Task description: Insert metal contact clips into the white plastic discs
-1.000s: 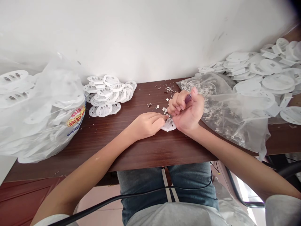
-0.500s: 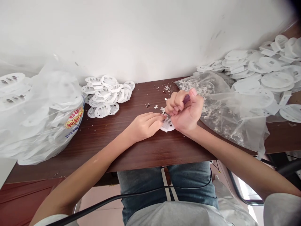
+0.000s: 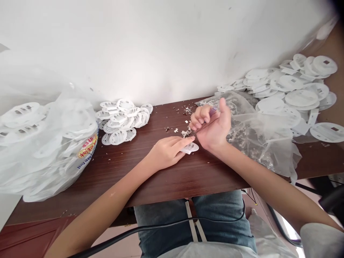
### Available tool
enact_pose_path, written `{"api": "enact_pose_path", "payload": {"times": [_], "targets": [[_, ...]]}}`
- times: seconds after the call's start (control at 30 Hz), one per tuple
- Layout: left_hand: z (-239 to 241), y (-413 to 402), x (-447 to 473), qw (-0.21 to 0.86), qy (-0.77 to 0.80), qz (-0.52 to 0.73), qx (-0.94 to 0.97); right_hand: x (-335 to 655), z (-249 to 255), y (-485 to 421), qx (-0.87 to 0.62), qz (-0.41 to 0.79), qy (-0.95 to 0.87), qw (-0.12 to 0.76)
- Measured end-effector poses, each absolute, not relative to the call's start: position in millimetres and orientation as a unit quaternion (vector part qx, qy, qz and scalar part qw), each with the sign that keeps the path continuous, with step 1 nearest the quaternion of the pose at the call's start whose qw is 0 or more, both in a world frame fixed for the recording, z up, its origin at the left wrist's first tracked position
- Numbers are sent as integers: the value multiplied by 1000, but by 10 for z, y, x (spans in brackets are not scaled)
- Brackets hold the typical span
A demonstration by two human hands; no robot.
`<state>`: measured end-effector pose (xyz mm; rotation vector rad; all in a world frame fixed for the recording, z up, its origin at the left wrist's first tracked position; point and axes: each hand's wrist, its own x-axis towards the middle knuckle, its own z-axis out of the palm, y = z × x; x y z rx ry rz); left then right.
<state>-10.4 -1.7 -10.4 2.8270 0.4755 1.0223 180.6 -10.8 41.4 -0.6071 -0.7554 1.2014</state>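
Observation:
My left hand [image 3: 168,152] lies on the dark wooden table [image 3: 161,172], its fingers pressed flat on a small white plastic disc [image 3: 191,147]. My right hand [image 3: 212,125] is closed in a fist around a thin purple-handled tool [image 3: 213,111] whose tip points down at the disc. A few tiny metal clips [image 3: 185,133] lie just beyond the disc.
A heap of white slotted discs [image 3: 122,116] sits by the wall. A big clear bag of discs [image 3: 45,147] fills the left. A clear bag of metal clips [image 3: 255,132] and a pile of larger white discs [image 3: 292,93] lie right. A black cable [image 3: 166,225] crosses my lap.
The camera tilted, shifting the scene down and left. My right hand has lifted a little off the disc; my left hand stays pressed on it.

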Motion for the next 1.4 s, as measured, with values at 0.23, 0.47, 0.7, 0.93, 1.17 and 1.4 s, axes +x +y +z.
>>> {"api": "enact_pose_path", "payload": {"times": [0.23, 0.47, 0.7, 0.93, 1.17, 1.4], "targets": [[-25, 70, -143, 385, 347, 448, 728, 1972, 396, 65, -326, 529, -386, 682], [-83, 269, -207, 596, 368, 488, 521, 1960, 212, 20, -483, 301, -716, 404], [-102, 303, -247, 531, 393, 499, 561, 1954, 251, -78, -506, 105, -832, 203], [-114, 279, -240, 522, 388, 490, 580, 1907, 217, -89, -498, 85, -842, 187], [-110, 268, -234, 503, 396, 493, 589, 1899, 208, -88, -508, 100, -837, 177], [-96, 249, -229, 490, 407, 489, 597, 1898, 195, -85, -512, 95, -836, 171]]}}
